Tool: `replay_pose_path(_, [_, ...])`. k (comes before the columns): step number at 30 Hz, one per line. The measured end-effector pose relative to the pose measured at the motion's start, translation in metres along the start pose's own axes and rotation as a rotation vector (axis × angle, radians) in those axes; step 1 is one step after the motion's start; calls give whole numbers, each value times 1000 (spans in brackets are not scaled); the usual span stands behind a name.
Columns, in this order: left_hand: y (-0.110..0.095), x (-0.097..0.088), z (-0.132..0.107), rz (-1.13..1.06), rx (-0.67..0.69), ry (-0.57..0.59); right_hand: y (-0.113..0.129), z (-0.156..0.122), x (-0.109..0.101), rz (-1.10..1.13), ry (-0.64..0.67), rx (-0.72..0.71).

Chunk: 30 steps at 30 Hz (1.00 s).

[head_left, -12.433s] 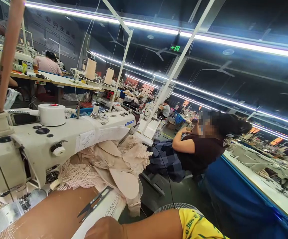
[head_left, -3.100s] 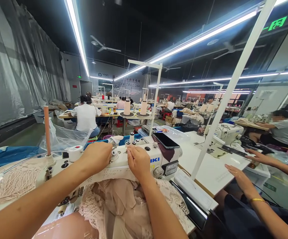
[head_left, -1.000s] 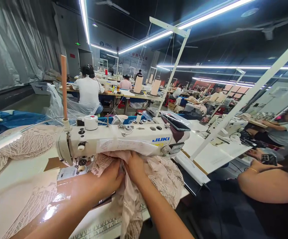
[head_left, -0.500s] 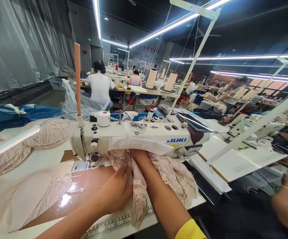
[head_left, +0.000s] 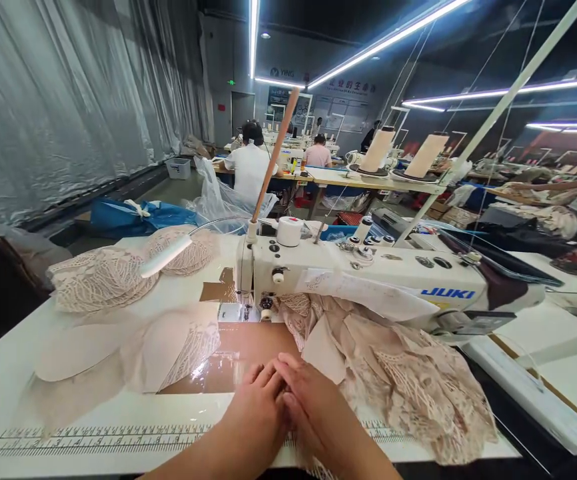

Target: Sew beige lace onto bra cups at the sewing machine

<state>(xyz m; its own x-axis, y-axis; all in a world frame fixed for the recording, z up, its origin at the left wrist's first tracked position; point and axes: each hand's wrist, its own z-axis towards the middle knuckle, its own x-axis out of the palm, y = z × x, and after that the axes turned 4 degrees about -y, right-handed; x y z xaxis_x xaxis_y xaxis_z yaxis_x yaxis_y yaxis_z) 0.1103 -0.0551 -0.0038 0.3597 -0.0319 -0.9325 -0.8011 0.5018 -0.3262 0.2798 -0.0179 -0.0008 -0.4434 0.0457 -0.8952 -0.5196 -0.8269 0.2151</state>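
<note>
**Hands pressed together at table edge**

Left hand (head_left: 256, 423) and right hand (head_left: 318, 417) overlap with fingers flat; can't tell if they pinch anything. Printed ruler (head_left: 93, 440) along the edge, digits barely legible. Crumpled beige lace fabric (head_left: 408, 387) sits just right of the hands, running under the white sewing machine (head_left: 368, 273) marked "JUKI". Far wall sign (head_left: 282, 72) reads "YING".

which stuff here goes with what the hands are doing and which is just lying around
In hand: left hand and right hand pressed together, lace garment beside them, sewing machine.
Lying about: lace pile, thread cones, blue bag.
</note>
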Motion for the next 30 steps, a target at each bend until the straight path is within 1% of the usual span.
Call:
replay_pose_path(2, [6, -12, -12, -35, 39, -5, 1, -1, 17, -65, 14, 38])
replay_pose_path(4, [24, -26, -31, -40, 38, -34, -8, -8, 26, -130, 15, 83])
replay_pose_path(6, [52, -34, -54, 56, -22, -162, -20, -15, 29, -191, -17, 100])
replay_pose_path(8, [84, -36, -79, 183, -136, -291, -25, -17, 28, -245, -54, 106])
replay_pose_path(9, [99, -34, -90, 230, -198, -324, -25, -15, 27, -261, -57, 109])
replay_pose_path(11, [120, -29, -107, 288, -287, -346, -17, -5, 26, -268, -26, 116])
replay_pose_path(12, [126, -27, -113, 298, -310, -344, -11, 2, 26, -264, 1, 119])
replay_pose_path(13, [129, -25, -117, 293, -315, -339, -4, 10, 27, -262, 31, 124])
replay_pose_path(15, [127, -26, -122, 242, -290, -328, 7, 26, 30, -277, 88, 140])
replay_pose_path(18, [118, -38, -128, 88, -238, -322, 12, 39, 33, -331, 130, 198])
replay_pose_path(20, [115, -49, -132, 6, -208, -351, 7, 38, 33, -353, 106, 258])
replay_pose_path(23, [120, -58, -140, -10, -177, -429, -4, 27, 32, -343, 27, 299])
replay_pose_path(25, [126, -57, -143, 26, -166, -461, -5, 21, 30, -309, -17, 273])
replay_pose_path(26, [128, -54, -144, 49, -161, -459, -4, 19, 29, -283, -25, 254])
replay_pose_path(30, [133, -41, -140, 130, -157, -374, 6, 16, 27, -157, 4, 187])
